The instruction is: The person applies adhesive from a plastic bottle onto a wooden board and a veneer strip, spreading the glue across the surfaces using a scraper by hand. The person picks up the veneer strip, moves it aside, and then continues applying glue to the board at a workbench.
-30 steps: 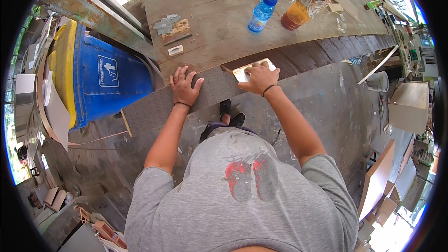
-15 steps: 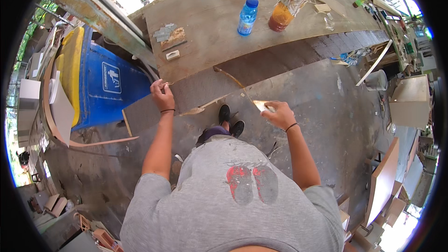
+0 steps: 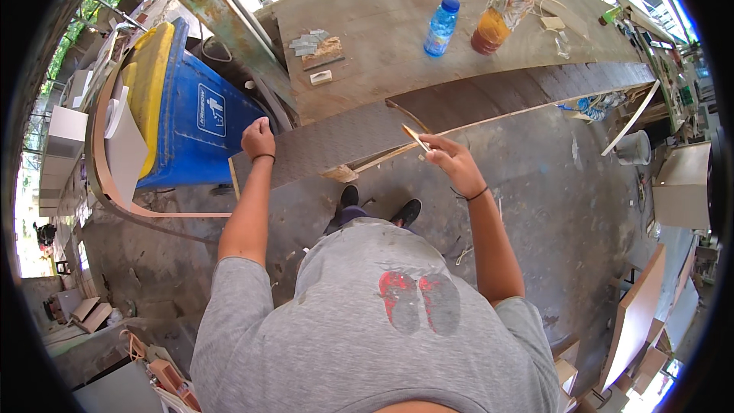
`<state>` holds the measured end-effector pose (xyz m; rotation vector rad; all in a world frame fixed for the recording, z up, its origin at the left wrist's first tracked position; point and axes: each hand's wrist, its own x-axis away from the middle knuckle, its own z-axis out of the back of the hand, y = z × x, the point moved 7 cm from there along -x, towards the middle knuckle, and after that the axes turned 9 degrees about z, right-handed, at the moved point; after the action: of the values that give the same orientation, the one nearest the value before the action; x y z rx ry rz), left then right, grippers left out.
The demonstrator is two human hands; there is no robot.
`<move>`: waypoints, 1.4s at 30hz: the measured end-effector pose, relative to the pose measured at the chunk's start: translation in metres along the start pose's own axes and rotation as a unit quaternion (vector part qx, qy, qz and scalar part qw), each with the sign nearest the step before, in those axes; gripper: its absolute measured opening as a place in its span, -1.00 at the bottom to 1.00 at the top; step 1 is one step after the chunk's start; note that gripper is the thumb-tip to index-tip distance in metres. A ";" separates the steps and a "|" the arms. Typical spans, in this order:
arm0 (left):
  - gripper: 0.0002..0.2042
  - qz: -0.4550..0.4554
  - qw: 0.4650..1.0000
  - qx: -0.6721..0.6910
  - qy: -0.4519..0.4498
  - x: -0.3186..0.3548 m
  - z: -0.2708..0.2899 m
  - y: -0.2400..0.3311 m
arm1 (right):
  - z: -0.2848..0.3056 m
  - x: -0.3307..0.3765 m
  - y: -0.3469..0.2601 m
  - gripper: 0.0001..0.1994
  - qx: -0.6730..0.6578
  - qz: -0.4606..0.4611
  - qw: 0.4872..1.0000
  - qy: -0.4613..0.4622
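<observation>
My right hand (image 3: 453, 163) is closed, pinching a small flat scraper-like piece (image 3: 414, 136) that is seen nearly edge-on. Its tip points up and left, in front of the long dark brown board (image 3: 329, 144). A narrow strip (image 3: 409, 115) crosses the board just beyond that tip. Over the board's left end, beside the blue bin (image 3: 183, 130), my left hand (image 3: 258, 140) is closed with its fingers curled in. Whatever it might hold is too small or hidden to make out.
Beyond the board lies a worktable (image 3: 367, 38) with a blue bottle (image 3: 441, 27), a bottle of amber liquid (image 3: 493, 30) and small offcuts (image 3: 324, 53). A curved thin strip (image 3: 183, 215) juts out at left. A bucket (image 3: 633, 148) and a leaning panel (image 3: 633, 313) stand at right.
The view has shifted, so the table and bin sit farther right. My right hand has risen toward the board, turning the flat piece edge-on. My left hand has moved left toward the bin.
</observation>
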<state>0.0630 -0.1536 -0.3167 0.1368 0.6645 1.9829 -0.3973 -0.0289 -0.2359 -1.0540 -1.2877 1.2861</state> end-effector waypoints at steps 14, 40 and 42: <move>-0.57 -0.239 0.960 -0.045 -0.135 0.047 -0.012 0.002 | -0.110 -0.080 0.042 -0.39 0.582 0.057 0.811 0.016; -0.64 -0.224 0.955 -0.039 -0.192 0.040 -0.012 0.008 | -0.119 -0.120 0.028 -0.40 0.613 -0.037 0.788 -0.043; -0.64 -0.222 0.955 -0.040 -0.194 0.039 -0.012 0.007 | -0.120 -0.119 0.031 -0.39 0.616 -0.035 0.786 -0.040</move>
<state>0.0336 -0.1272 -0.3307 0.2928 0.3213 1.4878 -0.2653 -0.1288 -0.2818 0.0075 -0.2848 1.6881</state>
